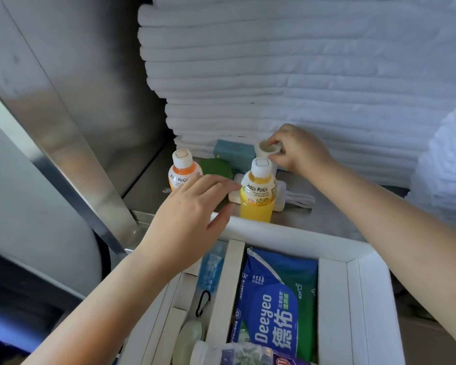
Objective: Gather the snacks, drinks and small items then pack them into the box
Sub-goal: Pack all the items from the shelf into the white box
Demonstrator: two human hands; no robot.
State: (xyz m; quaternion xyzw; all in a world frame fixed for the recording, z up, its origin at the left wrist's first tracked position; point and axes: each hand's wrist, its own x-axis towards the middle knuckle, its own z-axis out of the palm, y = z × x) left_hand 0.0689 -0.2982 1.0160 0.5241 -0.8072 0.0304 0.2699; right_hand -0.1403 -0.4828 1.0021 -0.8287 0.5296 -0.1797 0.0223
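Steel shelf, white towels behind: right hand pinches a small white cup at 12 o'clock. Left hand, fingers straight and empty, hovers beside the yellow bottle; box sits at 6 o'clock.

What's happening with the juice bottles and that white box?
A person is packing. Their right hand pinches a small white round tub by the stacked white towels, and the left hand reaches, fingers straight, toward the yellow juice bottle. An orange juice bottle stands left of it on the metal shelf. The white divided box below holds a blue-and-green wipes pack.
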